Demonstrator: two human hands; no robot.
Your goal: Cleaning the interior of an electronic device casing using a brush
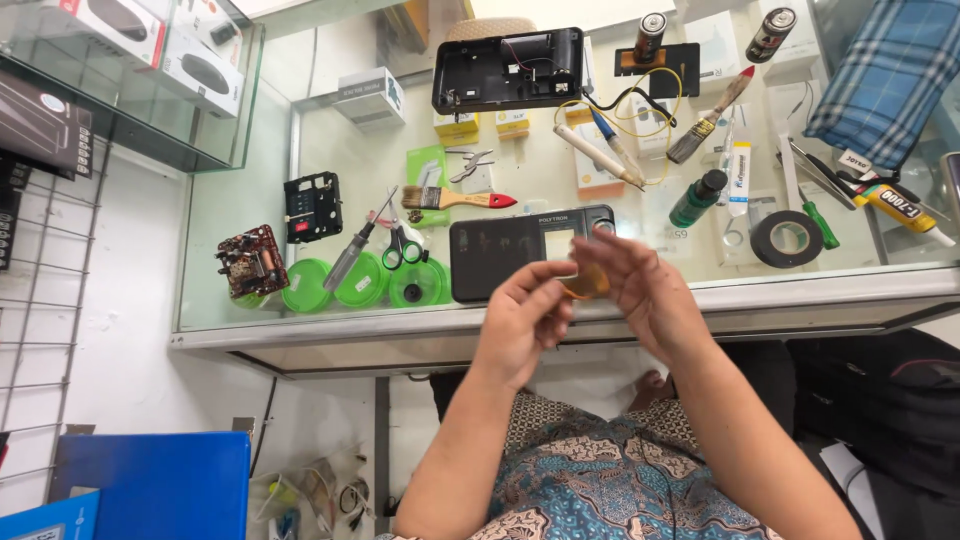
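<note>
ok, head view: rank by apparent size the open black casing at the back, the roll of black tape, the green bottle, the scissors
1. open black casing, clearly largest
2. roll of black tape
3. green bottle and scissors: look about alike, not ranked. The casing lies farthest from the camera, so its lead is safe.
</note>
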